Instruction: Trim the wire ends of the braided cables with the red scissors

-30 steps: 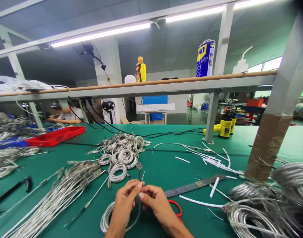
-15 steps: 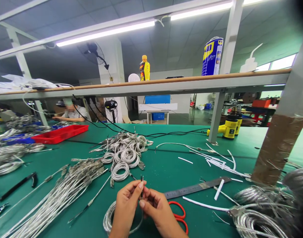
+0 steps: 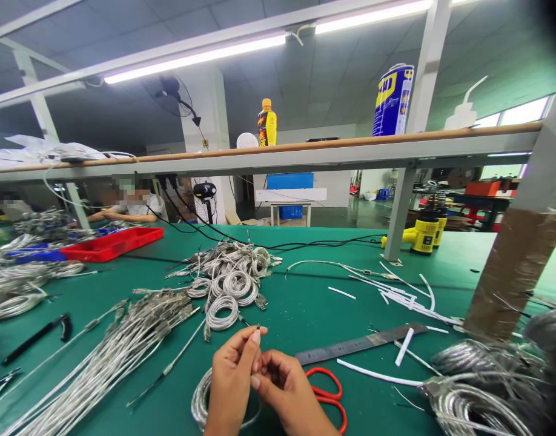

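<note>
My left hand is closed, with thumb and forefinger pinching the end of a cable; a tiny dark wire tip shows above the thumb. Just beside it, my right hand has its fingers pinched on the same cable a little lower, though they hide most of it. The cable's silvery coil lies on the green table behind my left wrist. Close to my right hand are red-handled scissors, partly covered by the hand, and a steel ruler.
Coiled cables are heaped ahead, with a bundle of straight cables to the left. White tubing pieces and more coils lie right. A red tray, yellow heat guns and a shelf post stand farther back. Another person sits beyond.
My left fingers have closed further over the wire ends, so less of them shows. Both hands stay together in nearly the same place. The view has shifted slightly.
</note>
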A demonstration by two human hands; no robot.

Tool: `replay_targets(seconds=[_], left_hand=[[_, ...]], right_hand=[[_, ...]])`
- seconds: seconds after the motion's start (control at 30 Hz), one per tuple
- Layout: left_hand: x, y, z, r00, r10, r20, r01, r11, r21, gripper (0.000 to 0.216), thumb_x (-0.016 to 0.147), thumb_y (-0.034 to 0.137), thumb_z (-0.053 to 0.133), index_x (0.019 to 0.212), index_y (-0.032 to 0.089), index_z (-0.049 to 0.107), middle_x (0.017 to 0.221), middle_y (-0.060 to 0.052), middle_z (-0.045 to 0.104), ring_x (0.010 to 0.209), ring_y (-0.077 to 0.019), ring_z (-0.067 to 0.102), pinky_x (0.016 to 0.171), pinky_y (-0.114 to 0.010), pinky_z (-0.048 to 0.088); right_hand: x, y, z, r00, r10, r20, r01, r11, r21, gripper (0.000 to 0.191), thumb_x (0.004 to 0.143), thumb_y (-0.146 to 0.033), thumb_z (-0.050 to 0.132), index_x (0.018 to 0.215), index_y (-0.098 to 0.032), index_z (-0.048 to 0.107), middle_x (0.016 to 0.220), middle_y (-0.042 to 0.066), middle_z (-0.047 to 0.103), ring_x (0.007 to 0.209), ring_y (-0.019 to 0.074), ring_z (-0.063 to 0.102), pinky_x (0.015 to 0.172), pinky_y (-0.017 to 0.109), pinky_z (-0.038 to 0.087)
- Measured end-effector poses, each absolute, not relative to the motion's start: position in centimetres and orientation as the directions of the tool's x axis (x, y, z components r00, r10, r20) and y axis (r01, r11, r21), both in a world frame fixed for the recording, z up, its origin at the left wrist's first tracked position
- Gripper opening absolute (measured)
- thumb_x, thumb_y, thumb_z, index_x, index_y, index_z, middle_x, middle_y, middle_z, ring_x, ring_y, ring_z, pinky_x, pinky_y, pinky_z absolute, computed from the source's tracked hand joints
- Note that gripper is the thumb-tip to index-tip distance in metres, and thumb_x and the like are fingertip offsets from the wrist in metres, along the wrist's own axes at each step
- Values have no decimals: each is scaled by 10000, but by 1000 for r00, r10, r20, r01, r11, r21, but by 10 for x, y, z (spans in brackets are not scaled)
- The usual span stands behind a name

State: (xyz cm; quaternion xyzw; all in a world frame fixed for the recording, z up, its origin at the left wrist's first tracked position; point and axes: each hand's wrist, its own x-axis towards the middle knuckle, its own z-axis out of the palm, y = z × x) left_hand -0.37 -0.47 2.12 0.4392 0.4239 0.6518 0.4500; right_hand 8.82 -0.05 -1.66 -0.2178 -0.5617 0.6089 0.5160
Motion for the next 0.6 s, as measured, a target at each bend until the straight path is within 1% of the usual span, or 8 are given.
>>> replay_targets(seconds=[0.17,0.43,0.6], left_hand=[[-4,-6,21,-199,961,192,-225,-236,945,324,635,345,606,860,113,631,410,76,366,398,-55,340,419,-163,346],[-4,-7,23,-212,957,199,-199,-241,950,290,614,360,620,787,128,643,420,69,390,406,-57,348,425,-160,348],[-4,-6,23,-232,947,223,-167,-265,950,277,615,354,620,761,119,636,422,65,387,408,-61,359,415,-161,357]], right_hand=[[87,-2,-15,-364,875,320,-361,184,-914,216,654,-333,611,714,-149,515,599,-36,415,527,69,314,483,178,262],[87,-3,-12,-354,879,320,-346,195,-918,242,645,-370,606,717,-153,527,624,-18,440,563,90,356,523,193,295],[86,-4,-10,-311,886,344,-253,272,-928,226,670,-369,573,736,-158,526,631,-18,446,559,92,364,511,187,296]])
